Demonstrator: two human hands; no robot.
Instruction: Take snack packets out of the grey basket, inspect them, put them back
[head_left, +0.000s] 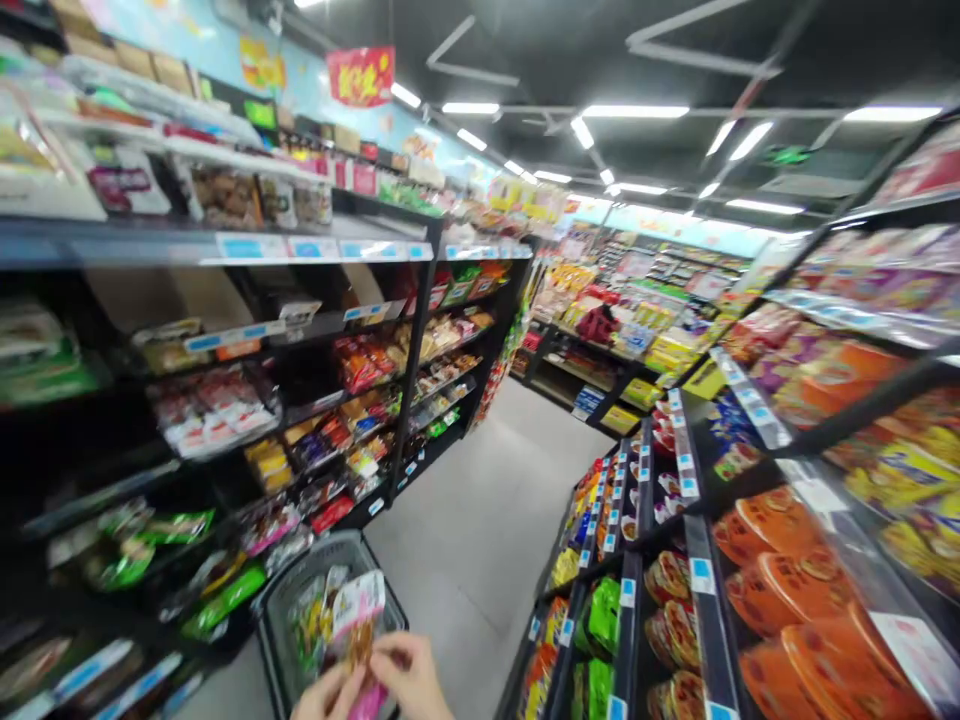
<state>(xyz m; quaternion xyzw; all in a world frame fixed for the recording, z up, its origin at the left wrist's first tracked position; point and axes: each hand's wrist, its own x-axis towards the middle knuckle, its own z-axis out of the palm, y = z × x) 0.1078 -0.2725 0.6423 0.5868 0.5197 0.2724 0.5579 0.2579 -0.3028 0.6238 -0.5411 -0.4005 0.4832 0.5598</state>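
We see both hands on one pink-and-white packet (361,603): the left hand (328,694) pinches its lower part, and the right hand (409,672) has fingertips closed at its right edge. The packet stands tilted over the grey basket (330,547). Progress, as we judge it: several packets (311,622) already lie inside; the held one is not yet released. Stocked shelves (377,253) flank the aisle floor (480,505). We cannot tell whether anything else remains to be handled.
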